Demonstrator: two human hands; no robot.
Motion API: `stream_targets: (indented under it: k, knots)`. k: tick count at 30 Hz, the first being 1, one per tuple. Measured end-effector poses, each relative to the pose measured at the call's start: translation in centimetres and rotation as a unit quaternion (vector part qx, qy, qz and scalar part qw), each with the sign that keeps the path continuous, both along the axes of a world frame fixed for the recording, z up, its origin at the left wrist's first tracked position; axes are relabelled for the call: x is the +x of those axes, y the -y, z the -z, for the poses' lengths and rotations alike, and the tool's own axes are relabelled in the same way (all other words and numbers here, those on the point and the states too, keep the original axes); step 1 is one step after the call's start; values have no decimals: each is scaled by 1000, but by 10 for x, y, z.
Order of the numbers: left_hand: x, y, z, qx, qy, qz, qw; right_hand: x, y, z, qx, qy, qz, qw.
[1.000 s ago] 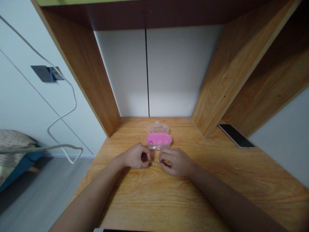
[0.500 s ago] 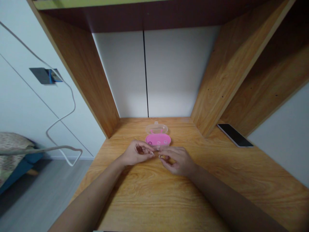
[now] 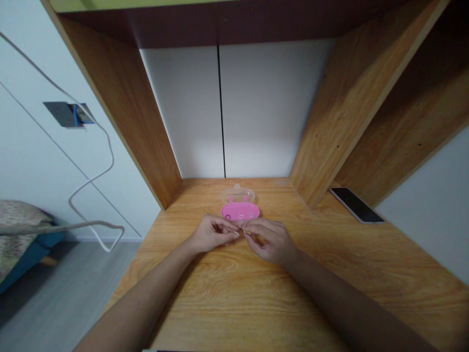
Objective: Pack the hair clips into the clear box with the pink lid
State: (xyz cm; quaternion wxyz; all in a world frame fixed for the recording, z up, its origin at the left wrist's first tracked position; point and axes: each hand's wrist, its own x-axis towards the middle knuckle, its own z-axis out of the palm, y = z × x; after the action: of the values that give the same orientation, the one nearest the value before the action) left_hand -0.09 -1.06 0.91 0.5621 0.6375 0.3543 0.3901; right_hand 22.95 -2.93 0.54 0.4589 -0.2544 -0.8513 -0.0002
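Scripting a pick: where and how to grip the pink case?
I'd grip the pink case by its rounded left and right ends, coming from above: it is a wide oval with both ends exposed, the clear lid is open behind it, and the left hand and right hand crowd the near side.

Wooden desk (image 3: pixel 220 303): pink case (image 3: pixel 236 209) (open), phone (image 3: pixel 357 205).

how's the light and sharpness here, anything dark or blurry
Head view, top: the shelf underside is dark; head view, bottom: a soft shadow runs along the left forearm on the desk; head view, centre: small pieces pinched in the left hand and right hand look too blurred to identify.
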Motion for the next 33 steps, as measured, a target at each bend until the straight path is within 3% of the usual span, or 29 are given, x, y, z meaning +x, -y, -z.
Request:
stream_targets:
  k: [6, 13, 33]
  knots:
    - [2, -1, 0, -25, -2, -30, 999, -1, 1, -1, 11, -7, 7, 1000]
    - [4, -1, -2, -33, -11, -17, 999, 0, -2, 4, 18, 10, 9, 1000]
    - [5, -3, 3, 30, -13, -3, 999, -3, -3, 3, 61, 22, 1, 998]
